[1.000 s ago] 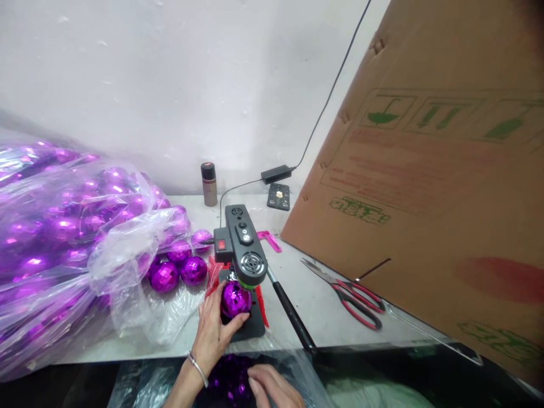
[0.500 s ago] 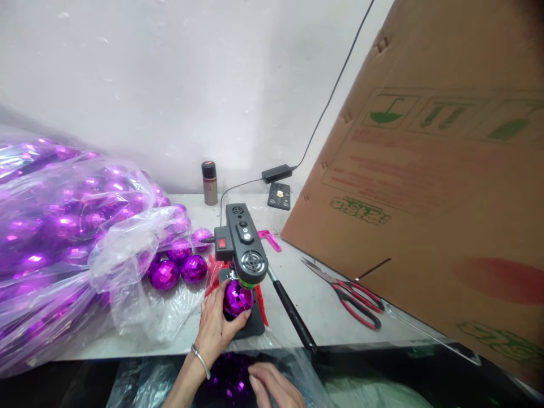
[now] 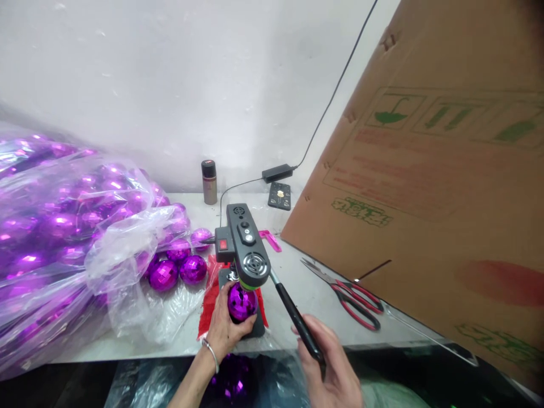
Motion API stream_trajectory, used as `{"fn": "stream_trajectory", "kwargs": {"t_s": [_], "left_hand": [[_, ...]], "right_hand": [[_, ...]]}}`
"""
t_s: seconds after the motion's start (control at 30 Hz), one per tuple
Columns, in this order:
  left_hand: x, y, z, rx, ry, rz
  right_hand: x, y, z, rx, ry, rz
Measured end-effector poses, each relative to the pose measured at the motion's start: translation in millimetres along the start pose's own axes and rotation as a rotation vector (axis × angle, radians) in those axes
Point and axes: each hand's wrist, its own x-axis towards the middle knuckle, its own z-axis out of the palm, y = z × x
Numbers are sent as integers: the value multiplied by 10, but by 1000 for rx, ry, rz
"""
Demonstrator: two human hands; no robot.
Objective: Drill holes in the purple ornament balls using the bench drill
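My left hand [image 3: 229,328], with a silver bangle at the wrist, grips a shiny purple faceted ball [image 3: 243,302]. The ball sits directly beneath the round end of a small black press machine [image 3: 249,246], above its dark base. A lever with a black handle [image 3: 300,323] slopes down from the machine's right side. Around the handle's lower end is my right hand [image 3: 329,362], its fingers partly hidden. Red cloth [image 3: 208,309] lies under and beside the machine. More purple balls [image 3: 193,270] lie to its left.
A large clear bag [image 3: 63,226] of purple balls fills the left. Red-handled scissors [image 3: 351,294] lie before a tilted cardboard box [image 3: 416,187] on the right. Behind stand a dark-capped bottle [image 3: 209,182] and a power adapter [image 3: 278,173]. More purple balls [image 3: 232,382] show below the table edge.
My right hand has risen from below the table edge, moving right to the lever handle. My left hand and the ball have shifted slightly right, exposing more red cloth.
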Motion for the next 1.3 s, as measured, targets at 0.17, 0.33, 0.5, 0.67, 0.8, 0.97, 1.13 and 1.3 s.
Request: {"fn": "stream_trajectory", "kwargs": {"t_s": [0.17,0.33,0.5,0.67,0.8,0.97,1.13,1.3], "left_hand": [[-6,-7,-22,-3,-35,18],[-22,58,-59,23,-72,9],[-41,89,-27,39,-57,-11],[-48,82,-18,35,-55,-9],[-58,59,-1,32,-47,-23],[-50,61,20,24,-41,-27],[-29,131,-12,16,-68,-27],[-20,136,-26,27,-79,-37]], "right_hand": [[547,-174,199,78,126,-285],[847,-347,355,98,53,-433],[837,-367,563,219,115,-322],[753,-385,663,232,172,-285],[771,-435,686,247,219,-278],[795,-471,713,272,230,-281],[756,-451,713,271,232,-256],[721,-432,716,273,221,-234]]}}
